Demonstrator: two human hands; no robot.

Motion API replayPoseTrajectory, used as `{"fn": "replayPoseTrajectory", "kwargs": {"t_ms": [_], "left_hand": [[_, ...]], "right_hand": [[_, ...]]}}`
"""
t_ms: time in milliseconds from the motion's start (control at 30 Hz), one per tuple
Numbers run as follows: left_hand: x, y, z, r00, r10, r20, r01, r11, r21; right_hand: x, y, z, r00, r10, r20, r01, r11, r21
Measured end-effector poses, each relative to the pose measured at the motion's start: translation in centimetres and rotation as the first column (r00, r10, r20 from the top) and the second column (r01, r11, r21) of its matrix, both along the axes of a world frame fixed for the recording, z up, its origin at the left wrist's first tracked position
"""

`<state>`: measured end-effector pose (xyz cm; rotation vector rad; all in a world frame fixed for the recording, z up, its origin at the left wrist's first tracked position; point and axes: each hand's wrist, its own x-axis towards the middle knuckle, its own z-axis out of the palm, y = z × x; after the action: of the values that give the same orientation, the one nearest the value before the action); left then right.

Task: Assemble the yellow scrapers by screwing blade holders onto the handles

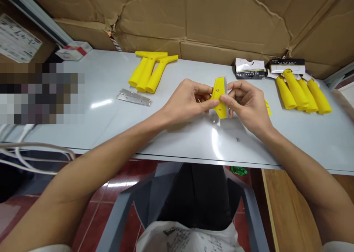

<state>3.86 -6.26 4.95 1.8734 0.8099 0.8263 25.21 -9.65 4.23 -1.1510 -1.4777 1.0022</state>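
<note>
My left hand [190, 99] is closed on the left side of a yellow scraper head [220, 104], its thumb lying across the face. From the right, my right hand [247, 102] pinches the same piece by its edge, where a thin metal strip [226, 97] shows. Two screws are visible on the yellow face. A small screw [238, 139] lies on the white table below my right hand. Metal blades [134, 97] rest to the left of my left hand, with yellow scraper handles [151, 70] behind them.
At the back right, several yellow handles [297, 91] lean by black and white boxes [249, 68]. Part of a yellow piece [268, 107] shows behind my right hand. White cables [35, 152] hang at the left. Cardboard [210, 23] lines the back; a red and white box [74, 51] stands back left.
</note>
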Motion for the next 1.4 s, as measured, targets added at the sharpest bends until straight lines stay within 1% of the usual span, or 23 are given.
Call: {"fn": "replayPoseTrajectory", "kwargs": {"t_ms": [100, 133, 167, 200, 233, 300, 333, 367, 400, 467, 600, 767, 833, 867, 900, 933, 1000, 1033, 1067, 1100, 1167, 1333, 1400], "left_hand": [[-0.2, 0.3, 0.3, 1.0, 0.018, -0.002, -0.018, 0.998, -0.055], [-0.3, 0.4, 0.4, 1.0, 0.029, -0.005, -0.029, 0.997, -0.068], [-0.4, 0.6, 0.4, 0.999, 0.038, -0.008, -0.039, 0.996, -0.076], [-0.5, 0.7, 0.4, 0.999, 0.044, -0.009, -0.045, 0.996, -0.081], [-0.6, 0.8, 0.4, 0.999, 0.049, -0.007, -0.05, 0.995, -0.083], [-0.7, 1.1, 0.4, 0.998, 0.058, 0.001, -0.058, 0.994, -0.089], [-0.8, 1.2, 0.3, 0.998, 0.06, 0.004, -0.06, 0.994, -0.094], [-0.8, 1.3, 0.3, 0.998, 0.063, 0.007, -0.062, 0.993, -0.1], [-0.8, 1.4, 0.3, 0.998, 0.067, 0.008, -0.065, 0.992, -0.106], [-0.8, 1.5, 0.3, 0.997, 0.075, 0.008, -0.074, 0.991, -0.114], [-0.9, 1.4, 0.5, 0.996, 0.093, 0.015, -0.09, 0.988, -0.128], [-1.2, 1.1, 0.8, 0.992, 0.095, 0.08, -0.081, 0.982, -0.172], [-1.3, 1.1, 0.8, 0.99, 0.082, 0.111, -0.061, 0.982, -0.181], [-1.3, 1.1, 0.8, 0.989, 0.073, 0.128, -0.049, 0.983, -0.179], [-1.3, 1.1, 0.8, 0.988, 0.062, 0.141, -0.037, 0.984, -0.175], [-1.3, 1.1, 0.8, 0.987, 0.051, 0.15, -0.026, 0.985, -0.168], [-1.1, 0.9, 0.9, 0.988, 0.034, 0.154, -0.011, 0.989, -0.147], [-1.1, 0.7, 0.9, 0.988, 0.027, 0.152, -0.006, 0.991, -0.136], [-1.0, 0.6, 0.9, 0.988, 0.022, 0.152, -0.003, 0.992, -0.124], [-0.9, 0.5, 0.9, 0.988, 0.018, 0.155, -0.001, 0.994, -0.113], [-0.8, 0.2, 0.9, 0.986, 0.014, 0.168, 0.003, 0.995, -0.097], [-0.6, 0.0, 0.9, 0.98, 0.009, 0.199, 0.007, 0.997, -0.083], [-0.6, 0.0, 0.9, 0.979, 0.012, 0.202, 0.003, 0.997, -0.075]], "right_hand": [[2.2, 0.5, 1.7, 0.999, 0.01, 0.049, -0.01, 1.0, -0.011], [3.1, 0.6, 2.3, 0.991, 0.046, 0.123, -0.046, 0.999, -0.007], [4.1, 0.7, 3.0, 0.952, 0.151, 0.267, -0.149, 0.988, -0.028], [4.9, 0.8, 3.5, 0.861, 0.302, 0.408, -0.287, 0.953, -0.099], [5.5, 0.8, 3.9, 0.738, 0.449, 0.504, -0.415, 0.891, -0.186], [5.9, 0.6, 3.9, 0.484, 0.646, 0.59, -0.553, 0.748, -0.366], [5.7, 0.4, 3.7, 0.401, 0.691, 0.602, -0.574, 0.702, -0.423], [5.4, 0.2, 3.3, 0.353, 0.708, 0.612, -0.572, 0.681, -0.457], [4.9, 0.1, 2.9, 0.329, 0.705, 0.628, -0.565, 0.68, -0.467], [4.1, -0.1, 2.1, 0.317, 0.668, 0.673, -0.547, 0.709, -0.445], [3.6, 0.1, 1.5, 0.341, 0.598, 0.725, -0.534, 0.758, -0.374], [3.8, 0.6, 1.5, 0.356, 0.551, 0.754, -0.521, 0.788, -0.329], [3.8, 0.7, 1.2, 0.402, 0.488, 0.774, -0.489, 0.83, -0.27], [3.7, 0.8, 1.0, 0.456, 0.444, 0.771, -0.461, 0.859, -0.222], [3.6, 0.9, 0.9, 0.535, 0.399, 0.745, -0.422, 0.89, -0.174], [3.5, 1.0, 0.7, 0.635, 0.358, 0.684, -0.373, 0.918, -0.134], [3.2, 1.0, 0.5, 0.839, 0.284, 0.463, -0.273, 0.958, -0.091], [3.0, 0.9, 0.5, 0.91, 0.255, 0.328, -0.238, 0.967, -0.092], [2.7, 0.8, 0.4, 0.952, 0.235, 0.197, -0.219, 0.971, -0.098], [2.5, 0.7, 0.4, 0.97, 0.227, 0.09, -0.217, 0.971, -0.103], [1.9, 0.5, 0.5, 0.972, 0.234, -0.034, -0.237, 0.965, -0.115], [0.9, 0.2, 0.2, 0.934, 0.314, -0.172, -0.341, 0.926, -0.159], [0.8, 0.2, 0.0, 0.923, 0.324, -0.21, -0.361, 0.916, -0.173]]}}
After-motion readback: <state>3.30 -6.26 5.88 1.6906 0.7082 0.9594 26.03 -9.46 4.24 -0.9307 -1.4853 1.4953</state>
